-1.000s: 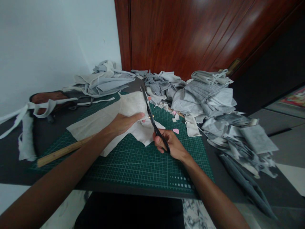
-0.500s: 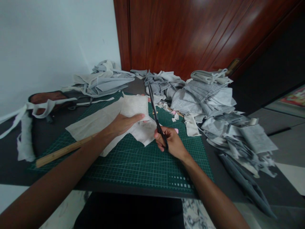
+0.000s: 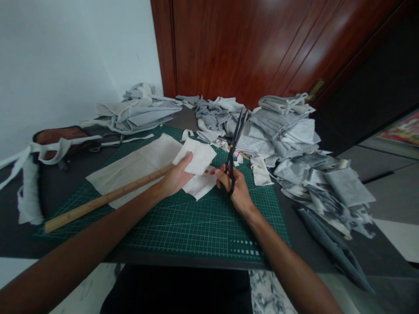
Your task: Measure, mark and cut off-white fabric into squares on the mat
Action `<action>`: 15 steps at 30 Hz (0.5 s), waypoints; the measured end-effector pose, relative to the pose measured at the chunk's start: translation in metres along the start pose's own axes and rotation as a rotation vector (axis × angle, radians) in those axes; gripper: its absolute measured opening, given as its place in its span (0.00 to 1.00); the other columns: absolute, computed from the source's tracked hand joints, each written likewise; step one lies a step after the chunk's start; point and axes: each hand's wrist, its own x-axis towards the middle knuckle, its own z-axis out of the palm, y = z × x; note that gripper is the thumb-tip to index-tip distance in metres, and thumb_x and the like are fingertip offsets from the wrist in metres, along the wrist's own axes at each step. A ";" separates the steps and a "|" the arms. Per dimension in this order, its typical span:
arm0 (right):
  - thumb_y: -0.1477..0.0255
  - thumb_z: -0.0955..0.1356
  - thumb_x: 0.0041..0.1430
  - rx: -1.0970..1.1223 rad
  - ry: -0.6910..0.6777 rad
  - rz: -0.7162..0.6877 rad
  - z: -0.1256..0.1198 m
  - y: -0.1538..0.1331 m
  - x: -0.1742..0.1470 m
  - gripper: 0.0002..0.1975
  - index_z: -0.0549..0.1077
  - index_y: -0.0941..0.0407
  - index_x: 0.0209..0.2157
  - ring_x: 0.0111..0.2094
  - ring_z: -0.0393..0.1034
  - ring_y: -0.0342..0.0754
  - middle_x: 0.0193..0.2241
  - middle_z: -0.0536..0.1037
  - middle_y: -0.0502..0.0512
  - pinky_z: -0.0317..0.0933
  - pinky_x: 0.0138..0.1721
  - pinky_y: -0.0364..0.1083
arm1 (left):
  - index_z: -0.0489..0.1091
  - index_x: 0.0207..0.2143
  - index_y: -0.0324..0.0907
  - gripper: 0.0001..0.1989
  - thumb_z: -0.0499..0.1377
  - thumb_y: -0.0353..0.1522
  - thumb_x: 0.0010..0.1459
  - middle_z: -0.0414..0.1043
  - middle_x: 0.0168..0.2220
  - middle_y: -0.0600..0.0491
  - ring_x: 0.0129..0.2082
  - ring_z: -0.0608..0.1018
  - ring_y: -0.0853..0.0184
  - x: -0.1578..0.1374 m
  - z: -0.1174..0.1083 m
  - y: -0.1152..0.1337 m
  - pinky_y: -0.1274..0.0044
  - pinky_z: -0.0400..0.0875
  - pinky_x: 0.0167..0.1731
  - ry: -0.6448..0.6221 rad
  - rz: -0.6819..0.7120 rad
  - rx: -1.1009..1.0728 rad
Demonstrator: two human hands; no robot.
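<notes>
My left hand (image 3: 178, 176) grips a small off-white piece of fabric (image 3: 198, 156), its thumb lying on top. Black scissors (image 3: 236, 139) are in my right hand (image 3: 237, 185), blades pointing away from me and slightly apart. They stand to the right of the fabric piece, not touching it. Beneath my left hand a larger off-white cloth (image 3: 131, 168) lies flat on the green cutting mat (image 3: 176, 226). Another cloth piece (image 3: 201, 186) rests partly hidden under the held one. Across the larger cloth runs a wooden ruler (image 3: 104, 198).
Grey and white fabric is piled at the back left (image 3: 140, 113). More heaps (image 3: 278, 131) spread along the back and right. A brown pouch (image 3: 62, 135) and white straps are at the left. A dark folded cloth (image 3: 334, 246) lies near the right edge.
The small piece has come away from the larger cloth and is lifted in my left hand. The scissors have moved right, away from the fabric. A curled strip now lies behind the piece.
</notes>
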 end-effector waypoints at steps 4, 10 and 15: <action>0.52 0.77 0.52 0.012 0.019 -0.025 0.003 0.002 0.002 0.25 0.64 0.51 0.36 0.27 0.62 0.43 0.35 0.79 0.53 0.62 0.31 0.44 | 0.80 0.49 0.41 0.31 0.56 0.58 0.65 0.82 0.52 0.41 0.63 0.75 0.47 -0.004 0.008 -0.007 0.56 0.67 0.64 -0.087 -0.022 -0.033; 0.54 0.78 0.49 -0.056 0.050 0.012 0.002 0.009 0.001 0.25 0.66 0.52 0.37 0.25 0.55 0.41 0.25 0.64 0.42 0.53 0.26 0.42 | 0.79 0.53 0.45 0.29 0.55 0.56 0.67 0.83 0.50 0.45 0.60 0.79 0.51 -0.007 0.009 -0.020 0.60 0.72 0.62 -0.209 -0.046 -0.037; 0.56 0.77 0.50 -0.060 0.086 -0.045 -0.003 0.011 0.003 0.23 0.65 0.52 0.36 0.26 0.55 0.41 0.25 0.63 0.42 0.54 0.27 0.42 | 0.81 0.52 0.47 0.20 0.66 0.46 0.63 0.83 0.49 0.46 0.56 0.81 0.51 -0.006 0.001 -0.026 0.60 0.72 0.61 -0.079 0.013 0.182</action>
